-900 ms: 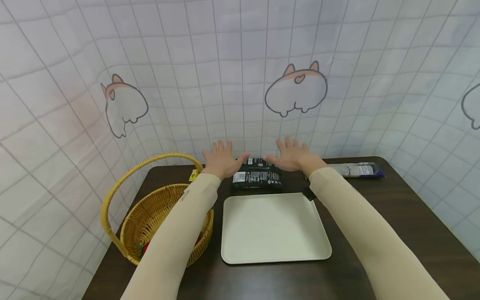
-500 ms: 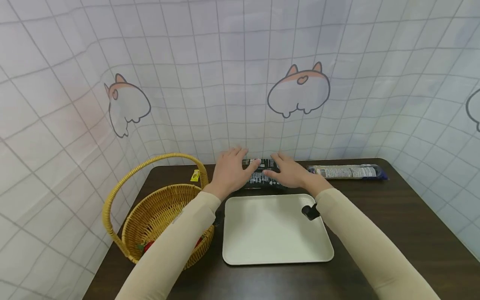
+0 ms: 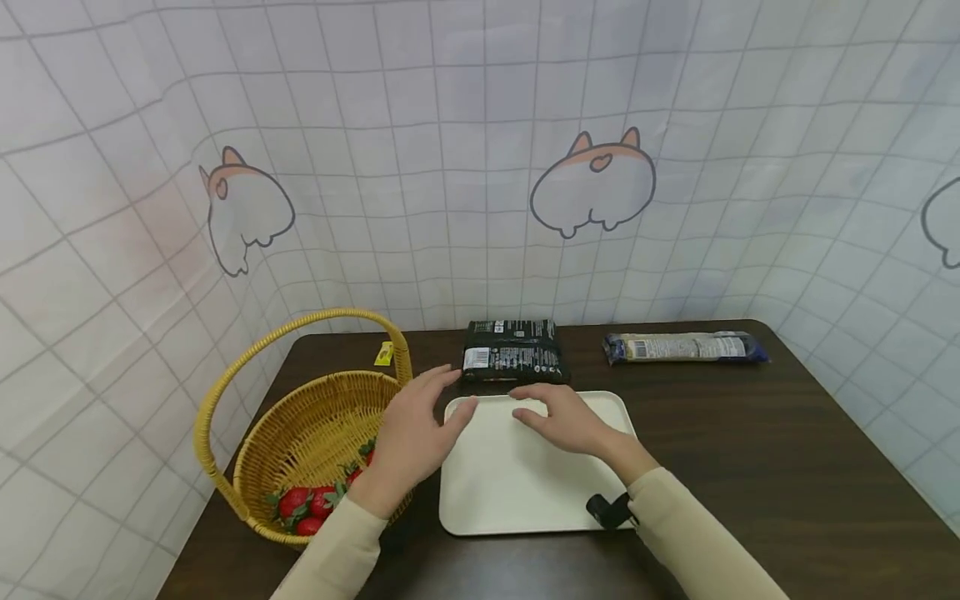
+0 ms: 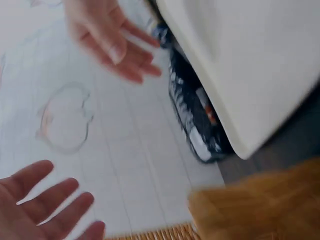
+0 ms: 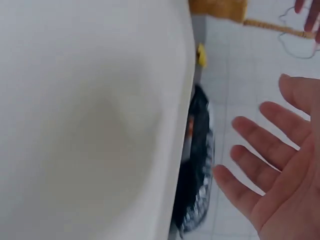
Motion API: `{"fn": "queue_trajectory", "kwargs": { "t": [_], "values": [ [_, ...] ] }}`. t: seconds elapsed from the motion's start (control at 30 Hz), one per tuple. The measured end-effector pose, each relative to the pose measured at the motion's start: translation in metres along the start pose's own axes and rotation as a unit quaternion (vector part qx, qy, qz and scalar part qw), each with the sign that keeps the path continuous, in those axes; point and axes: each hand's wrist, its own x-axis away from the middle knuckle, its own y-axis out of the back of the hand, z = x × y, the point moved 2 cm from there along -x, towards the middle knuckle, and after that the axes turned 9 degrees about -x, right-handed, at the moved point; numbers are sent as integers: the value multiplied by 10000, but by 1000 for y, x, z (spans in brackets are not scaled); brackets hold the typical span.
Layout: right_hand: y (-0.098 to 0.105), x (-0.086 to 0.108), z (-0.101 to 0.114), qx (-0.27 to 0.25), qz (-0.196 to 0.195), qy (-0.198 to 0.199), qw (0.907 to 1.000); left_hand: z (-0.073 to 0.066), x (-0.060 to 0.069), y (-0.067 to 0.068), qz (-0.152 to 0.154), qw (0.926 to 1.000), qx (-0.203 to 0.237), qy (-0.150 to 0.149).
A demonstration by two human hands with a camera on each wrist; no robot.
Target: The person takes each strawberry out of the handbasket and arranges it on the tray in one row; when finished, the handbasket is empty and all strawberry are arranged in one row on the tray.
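My left hand (image 3: 412, 433) hovers between the wicker basket (image 3: 322, 387) and the off-white tray (image 3: 517, 492), its fingers relaxed and nothing in it. Over the tray's far half is my right hand (image 3: 566, 421), also holding nothing, its fingers loosely bent. In the left wrist view the spread fingers (image 4: 62, 205) of the left hand show at the lower left. The right wrist view has the right hand (image 5: 285, 160) with fingers apart beside the tray. Several red strawberries (image 3: 294, 503) lie in the basket, partly hidden by my left hand and wrist.
Behind the tray, against the wall, lies a black printed package (image 3: 513, 350). A long clear-and-blue packet (image 3: 686, 347) lies at the back right. A small yellow item (image 3: 384, 353) sits behind the basket, whose tall handle (image 3: 300, 321) arches up at the left.
Both hands have drawn back from around the black package toward me, now lower and over the tray's area. More strawberries show in the basket. The package stays in place.
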Motion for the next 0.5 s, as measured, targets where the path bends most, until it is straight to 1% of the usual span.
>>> {"fn": "queue_trajectory", "kwargs": {
  "t": [0.03,0.07,0.1,0.13,0.17,0.2,0.27,0.3,0.33,0.37,0.4,0.47,0.5],
  "values": [
    [-6,2,2,-94,-5,76,9999,7,6,5,-353,9991,214,-36],
    [-11,2,4,-185,1,143,9997,13,12,12,-745,9962,439,-121],
    [-17,3,7,-271,3,199,9994,19,16,18,-1198,9905,614,-272],
    [-21,3,8,-363,21,245,9990,25,19,26,-1670,9818,790,-448],
    [-26,3,11,-478,29,301,9984,31,22,34,-2140,9703,936,-637],
    [-30,2,13,-585,40,347,9977,36,24,43,-2611,9560,1069,-804],
    [-38,2,16,-804,25,406,9959,44,28,60,-3469,9238,1252,-1028],
    [-42,1,18,-920,12,402,9949,48,31,69,-3871,9067,1295,-1062],
    [-46,1,19,-1016,-1,387,9941,51,34,77,-4243,8898,1326,-1028],
    [-50,1,20,-1111,-19,375,9931,53,37,84,-4592,8728,1355,-945],
    [-54,2,21,-1195,-39,353,9922,56,41,90,-4911,8565,1371,-801],
    [-63,2,24,-1420,-58,323,9893,62,49,101,-5484,8219,1475,-459],
    [-67,1,26,-1579,-52,330,9869,65,54,105,-5745,8036,1536,-243]
  ]
}}
